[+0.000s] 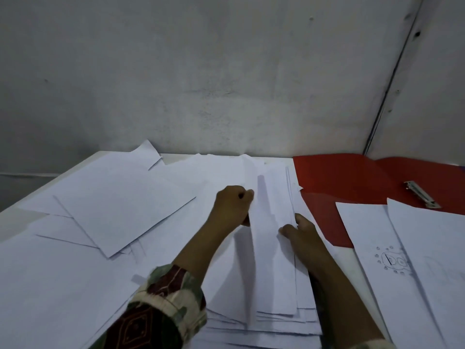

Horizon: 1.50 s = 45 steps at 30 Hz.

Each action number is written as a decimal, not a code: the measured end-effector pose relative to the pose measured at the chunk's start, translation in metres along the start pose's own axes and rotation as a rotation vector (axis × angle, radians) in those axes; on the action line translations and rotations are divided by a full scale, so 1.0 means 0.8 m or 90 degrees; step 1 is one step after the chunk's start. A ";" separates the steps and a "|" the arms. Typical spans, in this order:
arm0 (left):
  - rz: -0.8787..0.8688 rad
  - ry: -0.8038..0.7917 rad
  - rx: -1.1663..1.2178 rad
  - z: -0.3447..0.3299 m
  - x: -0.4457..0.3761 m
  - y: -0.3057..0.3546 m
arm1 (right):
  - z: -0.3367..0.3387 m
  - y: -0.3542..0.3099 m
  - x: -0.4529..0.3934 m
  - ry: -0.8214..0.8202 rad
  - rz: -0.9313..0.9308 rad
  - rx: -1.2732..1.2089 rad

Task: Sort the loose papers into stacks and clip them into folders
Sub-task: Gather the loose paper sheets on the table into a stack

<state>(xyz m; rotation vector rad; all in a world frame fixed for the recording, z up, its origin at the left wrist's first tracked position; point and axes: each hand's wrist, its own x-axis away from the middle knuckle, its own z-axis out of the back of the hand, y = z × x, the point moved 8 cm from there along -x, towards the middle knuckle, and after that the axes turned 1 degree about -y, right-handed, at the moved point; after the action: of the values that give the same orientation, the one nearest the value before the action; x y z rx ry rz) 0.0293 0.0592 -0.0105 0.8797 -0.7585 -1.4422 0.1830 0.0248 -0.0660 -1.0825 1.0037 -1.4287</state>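
Grey plaster wall (226, 71) fills the upper half, scuffed, with a dark vertical seam (392, 79) running down at the right. Below it a white table (15, 212), almost wholly covered in loose white papers (120, 205) lying at angles and overlapping. An open red folder (352, 177) lies flat at the far right corner against the wall, its metal clip (421, 193) bare on the right half; two more sheets overlap the folder's near edge, one a sheet with a pencil doodle (377, 248) (a round figure with small marks around it).

In the middle sits a paper stack (273, 260), edges roughly squared, running from the near edge toward the wall. Left hand (232, 205) is at the stack's left side, fingers curled in, pinching the edge of the top sheets, which lift slightly. Right hand (299, 231) lies against the stack's right edge, fingertips curled onto the sheets, holding that side. Both forearms reach in from the near edge; the left wears a patterned sleeve (163, 303) in green, maroon and cream.

Right sleeve is cut off at the bottom. The hands' fingertips are partly hidden by paper. The stack's sheet count can't be made out, and any print on the papers is unreadable.
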 end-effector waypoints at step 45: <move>-0.141 0.324 -0.242 0.170 0.071 -0.075 | 0.013 -0.002 0.001 0.078 -0.017 -0.021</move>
<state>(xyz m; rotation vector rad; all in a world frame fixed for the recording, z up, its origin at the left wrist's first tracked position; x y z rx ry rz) -0.1182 -0.0006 0.0009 0.9923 -0.0036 -1.4051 0.1925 0.0240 -0.0623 -1.0456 1.1061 -1.5199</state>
